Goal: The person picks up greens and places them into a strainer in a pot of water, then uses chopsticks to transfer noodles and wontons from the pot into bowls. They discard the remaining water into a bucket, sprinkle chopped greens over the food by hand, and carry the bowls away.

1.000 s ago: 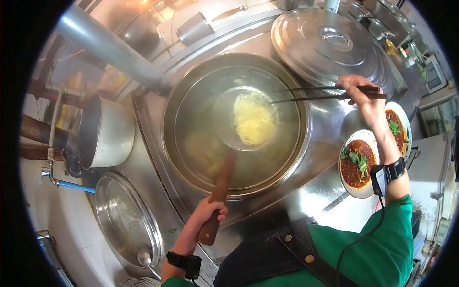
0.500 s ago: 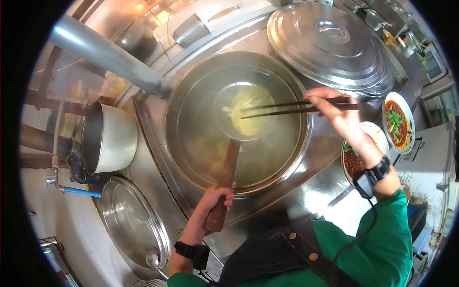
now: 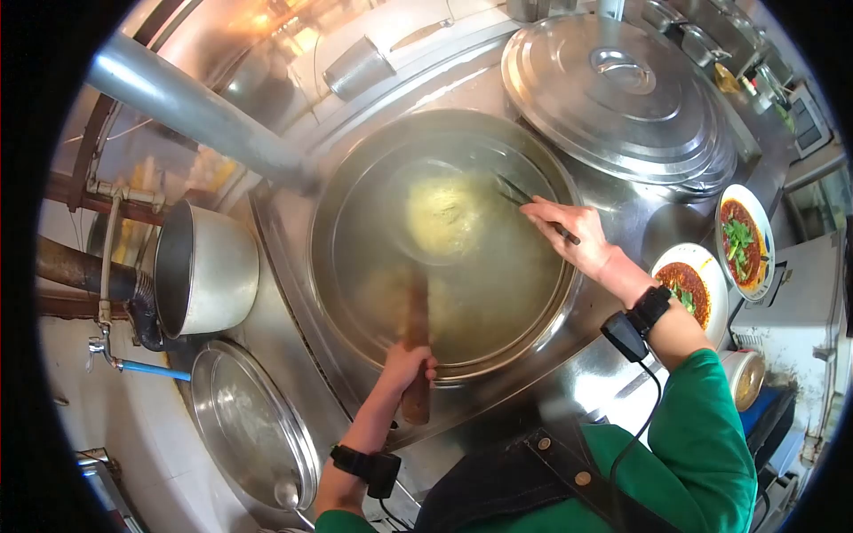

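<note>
Pot (image 3: 222, 275) left of vat (image 3: 462, 124). Left hand (image 3: 410, 366) clenched round scoop (image 3: 416, 306) at vat's near rim, probably to steady it. Noodles (image 3: 442, 218) inside vat, bunched, likely kept together by scoop; steam blurs edges. Chopsticks (image 3: 510, 189) gripped in right hand (image 3: 573, 233) over vat's right side, apart from noodles. Lid (image 3: 613, 98) beyond vat's right rim, presumably off for access. Two bowls (image 3: 718, 289) right of vat, probably for easy reach.

Pale tiled wall (image 3: 133, 391), steel counter (image 3: 520, 389), warm light (image 3: 306, 38)
</note>
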`<state>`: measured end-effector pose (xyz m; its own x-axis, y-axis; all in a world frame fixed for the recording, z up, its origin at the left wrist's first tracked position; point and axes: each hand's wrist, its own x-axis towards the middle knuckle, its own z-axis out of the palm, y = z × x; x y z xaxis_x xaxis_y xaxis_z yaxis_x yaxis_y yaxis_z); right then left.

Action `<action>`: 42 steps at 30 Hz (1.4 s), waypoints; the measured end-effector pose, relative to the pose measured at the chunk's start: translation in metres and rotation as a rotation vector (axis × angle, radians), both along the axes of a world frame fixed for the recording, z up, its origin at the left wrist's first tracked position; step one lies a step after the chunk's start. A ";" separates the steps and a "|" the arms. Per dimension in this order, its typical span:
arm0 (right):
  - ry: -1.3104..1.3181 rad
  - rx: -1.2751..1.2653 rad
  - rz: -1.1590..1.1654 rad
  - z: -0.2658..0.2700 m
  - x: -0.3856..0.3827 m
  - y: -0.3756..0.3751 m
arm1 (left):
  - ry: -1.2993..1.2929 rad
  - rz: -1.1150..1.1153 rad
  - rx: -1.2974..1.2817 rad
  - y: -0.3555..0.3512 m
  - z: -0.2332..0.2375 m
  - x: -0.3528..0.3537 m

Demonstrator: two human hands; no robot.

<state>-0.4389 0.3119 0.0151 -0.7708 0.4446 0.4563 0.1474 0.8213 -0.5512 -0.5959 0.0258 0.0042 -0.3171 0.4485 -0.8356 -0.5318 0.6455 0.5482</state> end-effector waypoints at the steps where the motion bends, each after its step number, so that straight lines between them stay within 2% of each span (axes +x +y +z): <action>1: 0.076 0.049 0.023 0.003 -0.007 0.002 | 0.002 0.001 0.007 0.004 -0.005 0.001; 3: 0.109 0.008 0.087 0.009 -0.015 -0.004 | -0.169 0.030 0.086 0.008 -0.016 0.002; 6: 0.138 -0.257 0.283 0.030 -0.010 -0.011 | -0.226 0.026 0.154 -0.005 -0.004 0.006; 8: 0.164 -0.278 0.193 0.057 0.009 -0.009 | -0.281 0.055 0.181 -0.022 0.010 0.010; 10: 0.044 -0.395 -0.024 0.088 0.034 -0.008 | -0.284 0.089 0.166 -0.040 0.028 0.012; 11: 0.107 -0.437 -0.084 0.097 0.042 -0.007 | -0.286 0.092 0.164 -0.046 0.034 0.011; 13: 0.029 -0.492 -0.218 0.093 0.055 0.001 | -0.178 0.098 0.062 -0.052 0.040 0.010; 15: 0.060 -0.501 -0.208 0.044 0.052 0.018 | -0.132 0.084 0.047 -0.044 0.037 0.010; 17: -0.050 -0.478 -0.267 0.037 0.030 0.013 | -0.076 0.062 0.037 -0.029 0.025 0.005; 19: 0.086 -0.426 -0.199 0.018 0.006 0.009 | -0.166 0.055 0.040 -0.018 0.008 0.000; 23: 0.109 -0.511 -0.058 0.041 -0.008 -0.003 | -0.304 0.130 0.073 -0.015 0.015 -0.001; 25: 0.138 -0.516 -0.031 0.070 0.007 -0.004 | -0.393 0.244 0.208 -0.032 0.026 0.005; 27: 0.164 -0.843 -0.097 0.095 0.032 -0.007 | -0.367 0.226 0.208 -0.041 0.025 0.005; 29: 0.108 -1.045 -0.109 0.098 0.047 -0.010 | -0.329 0.222 0.216 -0.045 0.021 0.007; 32: 0.086 -1.022 -0.130 0.047 0.028 -0.040 | -0.205 0.180 0.176 -0.032 0.012 0.003; 33: -0.015 -0.757 -0.123 0.029 0.019 -0.039 | -0.158 0.195 0.128 -0.027 0.010 0.002; 34: 0.022 -0.692 -0.151 0.019 0.010 -0.037 | -0.111 0.212 0.077 -0.024 0.010 0.002; 37: 0.029 -0.446 -0.151 0.028 0.000 -0.025 | -0.054 0.171 0.044 -0.021 0.016 0.003; 39: 0.024 -0.459 -0.121 0.040 -0.001 -0.023 | -0.085 0.163 0.057 -0.024 0.011 0.004; 41: 0.118 -0.388 0.011 0.047 -0.003 -0.020 | -0.114 0.157 0.086 -0.024 0.008 0.006; 42: 0.091 -0.446 0.036 0.051 -0.003 -0.018 | -0.146 0.153 0.094 -0.026 0.007 0.008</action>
